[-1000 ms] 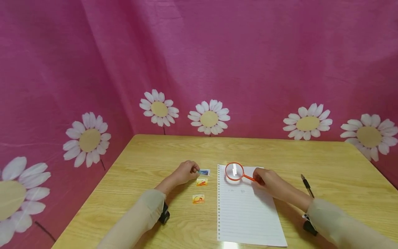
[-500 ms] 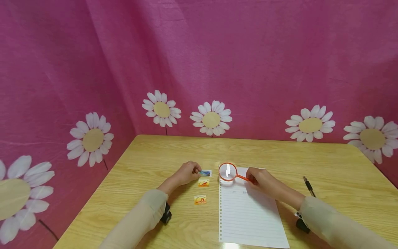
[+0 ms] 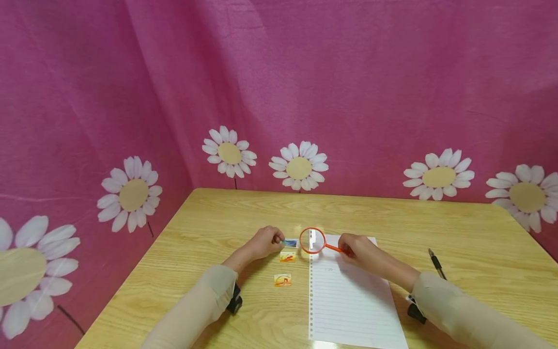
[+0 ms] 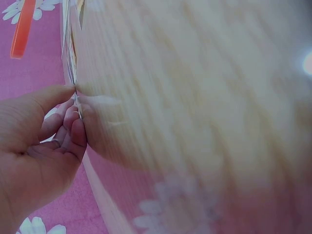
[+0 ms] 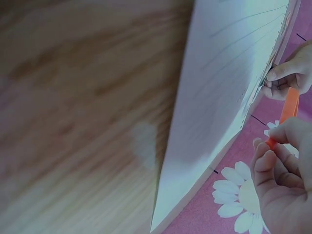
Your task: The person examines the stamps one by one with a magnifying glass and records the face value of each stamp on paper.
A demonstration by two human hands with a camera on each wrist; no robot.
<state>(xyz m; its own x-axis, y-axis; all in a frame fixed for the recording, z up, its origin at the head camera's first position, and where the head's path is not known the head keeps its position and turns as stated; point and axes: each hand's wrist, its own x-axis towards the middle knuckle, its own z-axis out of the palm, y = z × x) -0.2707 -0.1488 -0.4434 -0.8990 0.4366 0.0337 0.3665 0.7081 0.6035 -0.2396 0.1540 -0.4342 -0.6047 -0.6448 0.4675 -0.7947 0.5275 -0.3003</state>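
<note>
In the head view, my left hand (image 3: 263, 242) pinches the left end of a small blue picture stamp (image 3: 291, 243) on the table. Thumb and fingertips meet at its thin edge in the left wrist view. My right hand (image 3: 359, 249) grips the handle of a red-rimmed magnifying glass (image 3: 324, 246). The lens is raised over the top left corner of the lined paper (image 3: 353, 300), just right of the blue stamp. Bright glare shows in the lens. Nearer to me lie two yellow-orange stamps, an upper one (image 3: 287, 257) and a lower one (image 3: 282, 280).
A black pen (image 3: 437, 264) lies right of the paper, near my right forearm. Faint handwriting shows near the top of the sheet. Pink cloth (image 3: 348, 97) with white daisies hangs behind the wooden table (image 3: 244, 208) and along its left side.
The magnifying glass in my right hand has moved left, from over the paper to beside the blue stamp. My left hand stays at the stamp. The view has shifted slightly.
</note>
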